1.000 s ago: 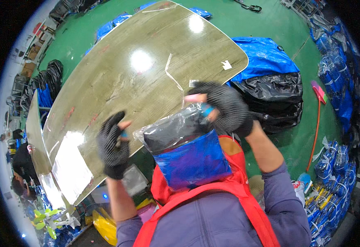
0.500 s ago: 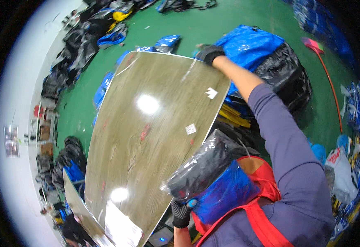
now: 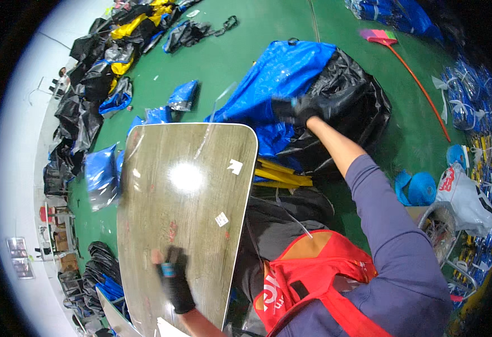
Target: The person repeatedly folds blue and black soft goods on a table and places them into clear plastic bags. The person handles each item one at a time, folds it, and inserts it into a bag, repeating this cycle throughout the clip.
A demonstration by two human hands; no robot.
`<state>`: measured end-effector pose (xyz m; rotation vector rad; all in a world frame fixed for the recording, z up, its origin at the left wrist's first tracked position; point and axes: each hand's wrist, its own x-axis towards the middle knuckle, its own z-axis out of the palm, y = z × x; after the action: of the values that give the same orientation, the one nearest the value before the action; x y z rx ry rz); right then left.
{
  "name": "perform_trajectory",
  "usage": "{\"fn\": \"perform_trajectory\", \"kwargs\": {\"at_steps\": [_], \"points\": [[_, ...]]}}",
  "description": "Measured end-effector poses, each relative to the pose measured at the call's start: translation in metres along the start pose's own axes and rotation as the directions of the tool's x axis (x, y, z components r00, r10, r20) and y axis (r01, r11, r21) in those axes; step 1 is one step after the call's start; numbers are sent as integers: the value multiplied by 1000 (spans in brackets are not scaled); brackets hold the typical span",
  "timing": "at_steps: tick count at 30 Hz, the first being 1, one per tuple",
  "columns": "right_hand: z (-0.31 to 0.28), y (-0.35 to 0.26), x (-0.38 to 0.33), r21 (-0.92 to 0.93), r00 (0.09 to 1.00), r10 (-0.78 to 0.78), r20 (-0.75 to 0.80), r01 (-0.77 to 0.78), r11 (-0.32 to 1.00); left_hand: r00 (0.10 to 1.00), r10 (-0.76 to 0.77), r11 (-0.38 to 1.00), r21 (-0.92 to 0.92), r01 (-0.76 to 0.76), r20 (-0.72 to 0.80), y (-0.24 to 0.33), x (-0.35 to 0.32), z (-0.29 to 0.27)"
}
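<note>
My left hand (image 3: pixel 175 281), in a dark glove, is over the near part of a wood-grain tabletop (image 3: pixel 201 191). Its thumb stands off from the blurred fingers, and nothing shows in it. To the upper right, my gloved right hand (image 3: pixel 301 111) is over a large blue and black bag (image 3: pixel 291 73). Motion smears its fingers, so whether they grip the bag's fabric is unclear. By the tabletop's left edge is a blue and grey package in clear plastic (image 3: pixel 102 174). White stickers and red marks dot the wood surface.
Yellow folded material (image 3: pixel 282 174) lies below the big bag. Smaller blue packages (image 3: pixel 183 95) are on the green floor beyond the tabletop. Black and yellow bags (image 3: pixel 97 78) line the left wall. A red-handled broom (image 3: pixel 420 81) and blue tape rolls (image 3: pixel 422 188) are at right.
The dark and blue packages have left my lap, and a package now shows left of the tabletop. My left hand moved onto the tabletop; my right left its edge for the bag.
</note>
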<state>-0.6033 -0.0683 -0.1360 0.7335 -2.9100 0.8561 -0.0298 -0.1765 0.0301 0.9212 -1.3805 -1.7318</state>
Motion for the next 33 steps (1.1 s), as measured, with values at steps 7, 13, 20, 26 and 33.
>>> {"fn": "perform_trajectory", "kwargs": {"at_steps": [7, 13, 20, 26, 33], "points": [[-223, -169, -62, 8, 238, -882, -407, 966, 257, 935, -344, 889, -349, 296, -82, -66, -63, 16], [-251, -162, -254, 262, -573, -778, -259, 733, -627, 993, -106, 938, -337, 81, -55, -13, -68, -62], [-241, -76, -283, 782, -603, -554, 574, 605, 151, 983, -7, 996, 90, 24, -186, 94, -130, -151], [-228, -174, -197, 59, 461, -820, 340, 859, 508, 969, -162, 911, 348, 220, -187, 92, -150, -210], [-84, -193, -147, -234, 785, -377, 492, 536, 811, 813, -289, 788, 357, 502, -506, 5, -174, -227]]}}
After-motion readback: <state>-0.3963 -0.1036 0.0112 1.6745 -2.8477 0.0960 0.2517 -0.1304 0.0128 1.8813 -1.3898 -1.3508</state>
